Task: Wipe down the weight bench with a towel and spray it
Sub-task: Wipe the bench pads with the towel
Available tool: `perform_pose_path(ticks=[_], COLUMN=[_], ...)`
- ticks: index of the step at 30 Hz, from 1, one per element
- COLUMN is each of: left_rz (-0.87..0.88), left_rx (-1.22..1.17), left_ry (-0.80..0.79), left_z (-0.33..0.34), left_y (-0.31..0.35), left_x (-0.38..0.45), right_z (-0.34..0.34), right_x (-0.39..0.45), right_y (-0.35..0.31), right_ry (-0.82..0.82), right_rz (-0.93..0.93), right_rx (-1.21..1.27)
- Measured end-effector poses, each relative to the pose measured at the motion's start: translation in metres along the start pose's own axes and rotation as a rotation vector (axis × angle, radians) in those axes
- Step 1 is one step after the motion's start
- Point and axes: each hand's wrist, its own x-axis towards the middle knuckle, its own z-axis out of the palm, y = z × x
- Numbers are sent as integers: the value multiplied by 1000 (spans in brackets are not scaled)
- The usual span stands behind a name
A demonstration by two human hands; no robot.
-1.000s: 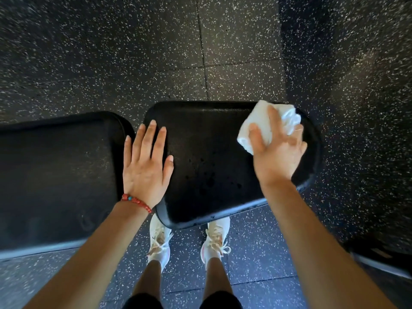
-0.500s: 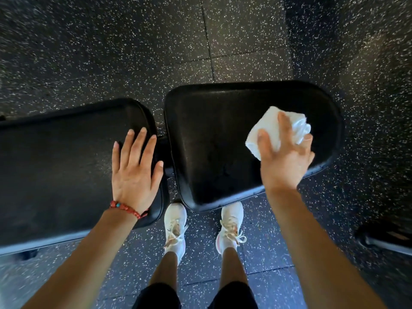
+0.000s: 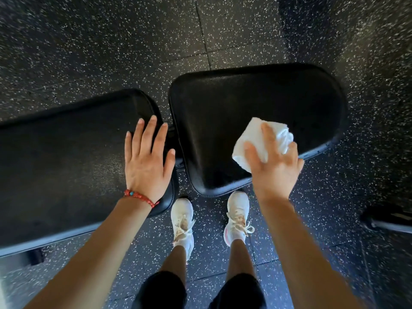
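Note:
The black weight bench has two pads: a seat pad [image 3: 245, 108] on the right and a long back pad [image 3: 55, 163] on the left. My right hand [image 3: 276, 168] holds a bunched white towel [image 3: 252, 139] pressed on the near right part of the seat pad, thumb and fingers spread over it. My left hand [image 3: 147, 163] lies flat with straight fingers on the right end of the back pad, a red bead bracelet on the wrist. No spray bottle is in view.
Black speckled rubber floor tiles [image 3: 133, 41] surround the bench. My two white shoes [image 3: 182, 221] stand just below the gap between the pads. A dark metal bar or foot [image 3: 388, 221] lies on the floor at the right edge.
My right hand has drawn the towel from the far right of the seat pad toward its near edge. My left hand shifted from the seat pad onto the back pad's end.

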Motion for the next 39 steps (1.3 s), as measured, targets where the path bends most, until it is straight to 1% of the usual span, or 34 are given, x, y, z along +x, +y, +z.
perform_pose_path(ticks=[2,3,6,9,11,13,15,17,18,24,27,33,36,39], left_rz=[39,57,67,53,80,117,148,168,173,164,171,147,149,142], left_rx=[-25,-36,-50,-57,-61,-63,-65,-72,-74,-81,-67,16,13,18], left_ry=[-8,-14,-30,-36,-41,-39,-45,-51,-54,-48,-59,-99,-95,-92], left_z=[-1,-1,-1,-2,-3,-2,0,5,8,20,25,34,33,33], left_y=[6,9,15,20,26,34,45,58,65,99,110,115,114,115], left_x=[-1,-2,-4,-3,-1,1,5,9,11,29,39,43,44,44], right_z=[0,1,7,8,7,3,-10,-26,-32,-34,-33,-30,-32,-28], right_x=[-10,-16,-43,-53,-50,-45,-33,-13,-3,76,95,58,78,120], right_y=[-4,-10,-31,-33,-18,9,40,62,69,80,89,88,92,92], right_ry=[2,2,-23,-8,-8,-6,-9,-42,-57,-33,-29,-48,-82,-119], right_rz=[56,24,-169,-247,-282,-219,-10,222,296,443,451,330,292,218], right_rx=[19,22,29,40,-15,-87,-64,39,68,84,72,55,46,11])
